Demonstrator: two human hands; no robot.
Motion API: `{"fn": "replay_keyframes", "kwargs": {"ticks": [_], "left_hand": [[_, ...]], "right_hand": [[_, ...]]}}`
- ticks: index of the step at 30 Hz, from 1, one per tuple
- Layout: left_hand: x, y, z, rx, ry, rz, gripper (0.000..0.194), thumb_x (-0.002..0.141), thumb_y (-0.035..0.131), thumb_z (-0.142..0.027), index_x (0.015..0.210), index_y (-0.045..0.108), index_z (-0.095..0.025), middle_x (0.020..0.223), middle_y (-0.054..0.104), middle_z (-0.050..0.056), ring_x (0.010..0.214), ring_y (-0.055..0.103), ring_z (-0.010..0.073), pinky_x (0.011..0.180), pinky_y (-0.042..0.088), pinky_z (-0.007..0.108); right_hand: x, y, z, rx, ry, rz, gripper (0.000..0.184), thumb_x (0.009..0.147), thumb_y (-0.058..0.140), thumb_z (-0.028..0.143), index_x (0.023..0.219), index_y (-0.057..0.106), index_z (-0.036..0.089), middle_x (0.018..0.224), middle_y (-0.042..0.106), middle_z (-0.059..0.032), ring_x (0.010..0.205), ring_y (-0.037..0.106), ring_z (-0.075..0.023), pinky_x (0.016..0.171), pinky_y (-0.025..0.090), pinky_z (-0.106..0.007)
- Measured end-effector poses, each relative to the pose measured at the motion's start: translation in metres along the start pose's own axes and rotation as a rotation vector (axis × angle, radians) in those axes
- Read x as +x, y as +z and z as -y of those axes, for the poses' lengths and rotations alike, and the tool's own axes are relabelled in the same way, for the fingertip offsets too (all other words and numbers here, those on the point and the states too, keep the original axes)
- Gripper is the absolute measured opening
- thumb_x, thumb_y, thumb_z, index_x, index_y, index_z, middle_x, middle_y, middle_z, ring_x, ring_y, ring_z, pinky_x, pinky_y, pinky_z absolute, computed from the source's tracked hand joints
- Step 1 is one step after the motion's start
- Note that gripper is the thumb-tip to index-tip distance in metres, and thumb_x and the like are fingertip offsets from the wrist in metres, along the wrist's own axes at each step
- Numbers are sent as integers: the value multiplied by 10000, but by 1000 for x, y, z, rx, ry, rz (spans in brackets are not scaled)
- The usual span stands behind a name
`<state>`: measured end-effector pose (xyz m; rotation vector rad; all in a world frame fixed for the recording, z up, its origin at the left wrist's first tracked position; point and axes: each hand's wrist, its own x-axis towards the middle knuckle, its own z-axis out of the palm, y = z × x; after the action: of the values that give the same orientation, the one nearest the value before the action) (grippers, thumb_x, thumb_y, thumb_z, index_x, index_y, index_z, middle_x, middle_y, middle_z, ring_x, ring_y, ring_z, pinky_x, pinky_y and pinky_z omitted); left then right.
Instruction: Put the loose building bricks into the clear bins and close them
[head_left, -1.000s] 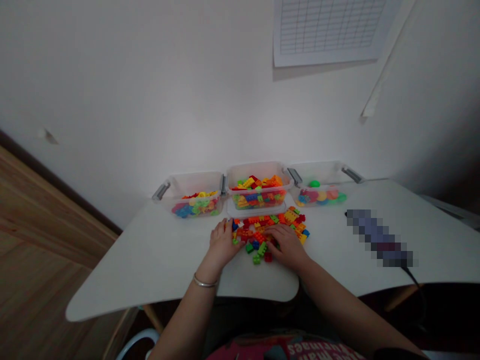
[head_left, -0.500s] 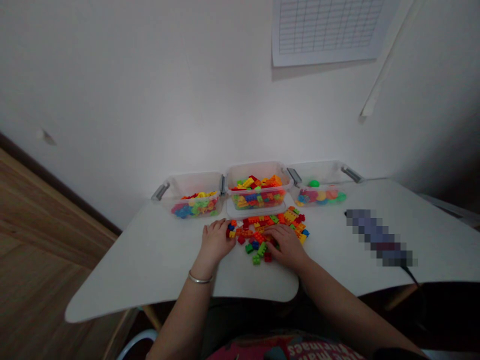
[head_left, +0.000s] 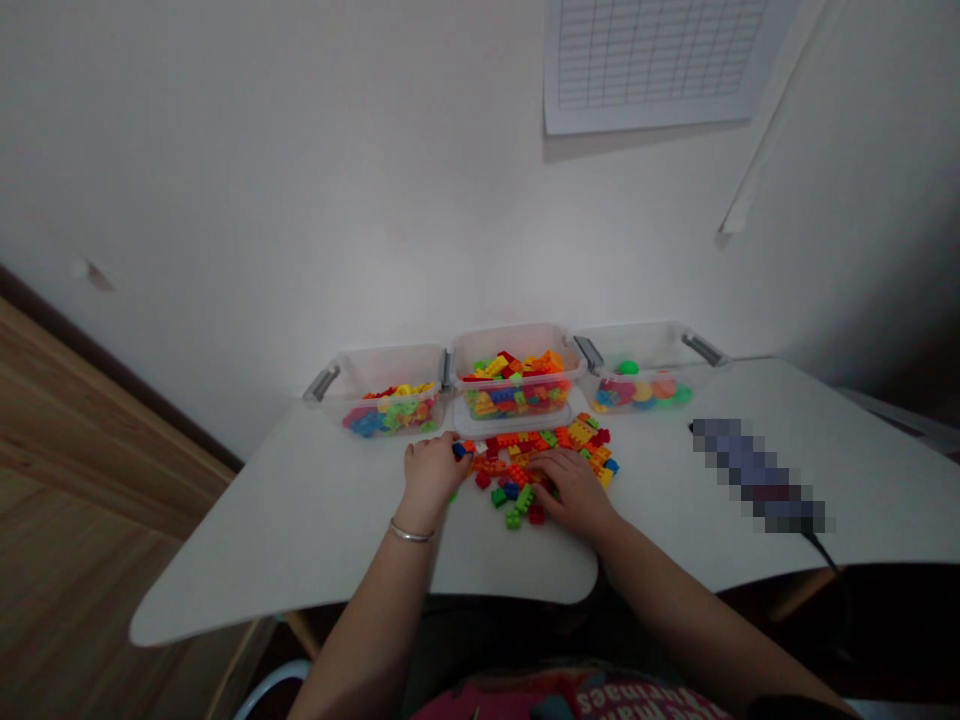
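Note:
A loose pile of toy building bricks (head_left: 525, 440) in red, orange, yellow, green and blue lies on the white table. My left hand (head_left: 431, 478), wearing a silver bangle, is at the pile's left edge, its fingers curled round a blue building brick (head_left: 460, 451). A bit of green shows beside its wrist. My right hand (head_left: 577, 495) rests over the pile's right part, fingers stretched forward and thumb apart. Whatever lies under its palm is hidden. Between the hands are a green brick (head_left: 513, 519), a longer green brick (head_left: 524, 498) and a red brick (head_left: 536, 514).
Behind the pile, a clear bin (head_left: 517, 378) of bricks stands on a lid. A left bin (head_left: 386, 402) holds colourful pieces, and a right bin (head_left: 637, 390) holds rounder ones. A blurred-out object (head_left: 757, 475) with a cable lies at right on the table (head_left: 300, 540).
My left hand has turned and shifted slightly; a bit of green now shows beside its wrist, and less of the bricks at its fingertips is visible. My right hand has barely moved.

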<state>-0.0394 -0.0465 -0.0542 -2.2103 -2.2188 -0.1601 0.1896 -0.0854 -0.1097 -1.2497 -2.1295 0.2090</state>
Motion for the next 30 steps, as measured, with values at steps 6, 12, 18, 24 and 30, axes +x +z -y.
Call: {"fn": "replay_keyframes", "kwargs": {"ticks": [6,12,18,24,30], "left_hand": [[7,-1,-3,50,20,25,376,777,592,-461,1057,680,-226,951,726,130,961,653,326,838,450,438],[3,-1,0,-6,57,-71,331,823,545,-430,1018,702,-214,919,725,121,924,650,308,837,457,427],[-15,-5,-1,-302,379,-139,306,818,589,-284,1100,668,-196,1029,710,70,1001,607,240,940,451,365],[-34,-1,-27,-432,452,-131,408,782,644,-277,1181,628,-195,1149,671,90,1092,584,257,994,452,408],[-37,11,-38,-474,484,-102,430,759,664,-270,1181,636,-194,1151,677,88,1094,591,253,1025,440,419]], "right_hand": [[0,-2,2,-9,12,5,219,818,590,213,1026,657,208,1104,680,-65,1056,575,-233,977,411,-435],[-1,0,1,-19,5,-10,217,815,592,213,1023,655,199,1104,684,-72,1056,580,-241,979,419,-440],[-3,3,0,-33,-10,-96,298,828,565,219,1118,628,186,1131,670,-90,1064,575,-257,967,437,-460],[-4,3,5,-65,-152,-196,392,859,544,199,1249,581,223,1213,640,-80,1096,559,-245,971,439,-446],[-4,3,4,-19,-165,-169,271,871,556,197,1119,655,243,1100,692,-63,1031,591,-228,958,451,-441]]}}
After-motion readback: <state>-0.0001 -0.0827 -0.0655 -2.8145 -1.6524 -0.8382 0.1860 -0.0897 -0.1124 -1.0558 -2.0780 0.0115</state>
